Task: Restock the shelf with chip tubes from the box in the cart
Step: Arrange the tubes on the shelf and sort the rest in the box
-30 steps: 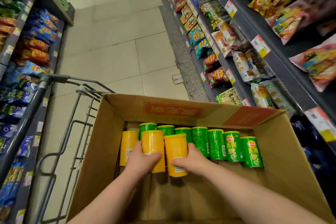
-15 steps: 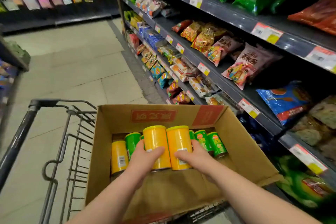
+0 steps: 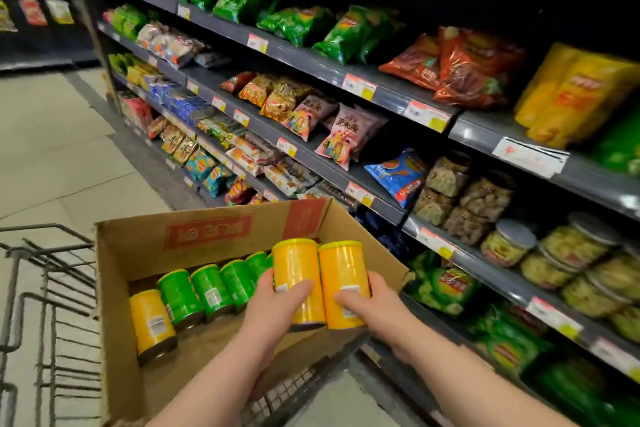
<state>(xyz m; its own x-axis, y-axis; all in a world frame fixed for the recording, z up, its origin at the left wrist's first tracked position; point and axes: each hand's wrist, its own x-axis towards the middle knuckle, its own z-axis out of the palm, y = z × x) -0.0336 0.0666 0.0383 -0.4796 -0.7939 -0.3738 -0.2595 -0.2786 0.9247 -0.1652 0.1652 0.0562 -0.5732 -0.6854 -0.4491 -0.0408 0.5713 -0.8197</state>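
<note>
Two yellow chip tubes are raised side by side above the right end of the cardboard box [image 3: 121,340]. My left hand [image 3: 273,305] grips the left yellow tube [image 3: 298,274]. My right hand [image 3: 370,305] grips the right yellow tube [image 3: 341,274]. Inside the box, a third yellow tube [image 3: 152,326] stands at the left end beside a row of several green tubes [image 3: 211,288]. The box rests in the wire cart [image 3: 41,305]. Yellow chip tubes [image 3: 571,94] also stand on the upper right shelf [image 3: 485,132].
Dark shelving packed with snack bags and jars fills the right side, its price-tag rails [image 3: 360,87] close to the box's right corner. Pale tiled floor [image 3: 52,149] runs along the aisle on the left. Another snack display stands at the far end.
Both hands have lifted the two yellow tubes up out of the box and toward the right. The view has swung right, from the box to the shelves.
</note>
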